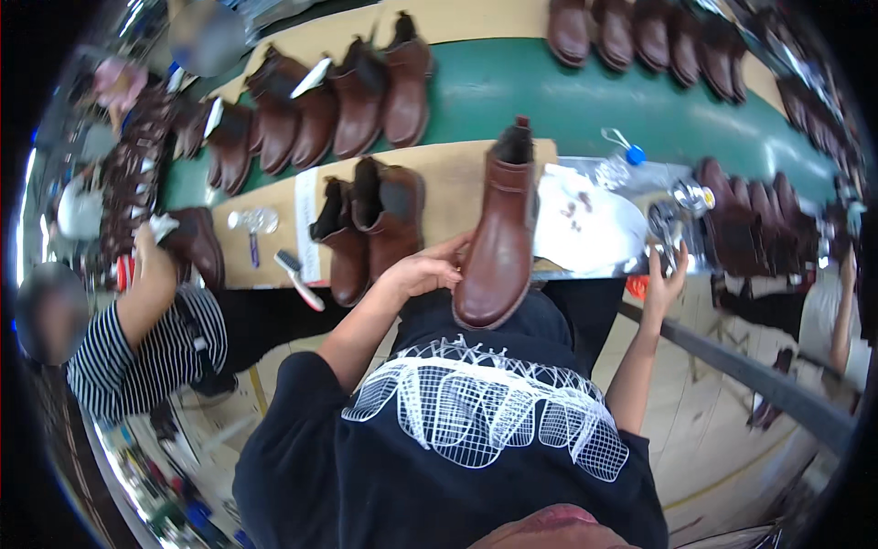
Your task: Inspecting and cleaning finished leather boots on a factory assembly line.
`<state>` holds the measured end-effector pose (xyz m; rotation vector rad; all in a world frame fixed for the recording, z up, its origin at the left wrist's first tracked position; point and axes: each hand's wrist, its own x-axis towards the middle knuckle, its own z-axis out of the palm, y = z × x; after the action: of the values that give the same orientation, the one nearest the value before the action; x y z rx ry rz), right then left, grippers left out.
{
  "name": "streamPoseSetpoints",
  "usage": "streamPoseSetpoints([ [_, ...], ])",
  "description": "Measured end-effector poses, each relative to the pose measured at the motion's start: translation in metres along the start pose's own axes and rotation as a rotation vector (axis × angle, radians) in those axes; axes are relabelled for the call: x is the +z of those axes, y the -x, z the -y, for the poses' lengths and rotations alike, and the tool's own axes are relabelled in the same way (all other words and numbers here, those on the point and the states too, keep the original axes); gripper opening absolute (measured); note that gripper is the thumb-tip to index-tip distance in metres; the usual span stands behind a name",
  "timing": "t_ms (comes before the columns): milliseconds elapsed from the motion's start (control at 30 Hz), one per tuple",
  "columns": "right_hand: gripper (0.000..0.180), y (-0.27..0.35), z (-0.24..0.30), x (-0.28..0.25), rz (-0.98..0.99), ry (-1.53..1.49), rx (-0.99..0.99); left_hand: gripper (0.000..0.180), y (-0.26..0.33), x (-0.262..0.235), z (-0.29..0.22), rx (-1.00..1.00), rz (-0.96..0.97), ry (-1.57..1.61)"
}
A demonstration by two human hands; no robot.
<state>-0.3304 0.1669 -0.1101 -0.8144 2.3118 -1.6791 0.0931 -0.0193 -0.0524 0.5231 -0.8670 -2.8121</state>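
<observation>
A brown leather ankle boot [498,247] with dark elastic stands in front of me, toe toward my body and jutting over the table's near edge. My left hand [425,273] is closed against the boot's left side, some fingers passing out of sight behind it. On the right, my right hand [669,282] has thumb and fingers apart at the table edge. Its fingertips are by a dark and silvery object [660,224] whose kind I cannot make out. A pair of brown boots [391,215] stands left of the boot. White paper [585,224] with small dark bits lies between the boot and my right hand.
A brush [298,280], a purple pen [253,249] and a clear bottle [253,220] lie on the left. A blue-capped bottle [622,166] lies behind the paper. Boots line the green surface [494,87]. A person in stripes [151,339] works at left, touching another boot [196,242].
</observation>
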Motion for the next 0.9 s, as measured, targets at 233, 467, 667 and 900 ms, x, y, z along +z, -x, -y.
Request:
streamPoseSetpoints([
  [233, 0.045, 0.04, 0.093, -0.02, -0.483, 0.435, -0.265, 0.088, -0.012, 0.008, -0.002, -0.04, -0.079, -0.043],
  [467, 0.025, 0.041, 0.109, 0.028, 0.189, 0.307, -0.296, 0.088, -0.016, 0.011, -0.014, -0.045, -0.178, -0.127],
  [667, 0.047, 0.046, 0.086, 0.076, 0.32, 0.524, -0.334, 0.093, -0.02, 0.007, -0.004, -0.009, -0.2, -0.176],
  [900, 0.07, 0.062, 0.075, 0.104, 0.509, 0.902, -0.499, 0.096, -0.014, 0.025, -0.004, 0.086, -0.264, -0.165],
])
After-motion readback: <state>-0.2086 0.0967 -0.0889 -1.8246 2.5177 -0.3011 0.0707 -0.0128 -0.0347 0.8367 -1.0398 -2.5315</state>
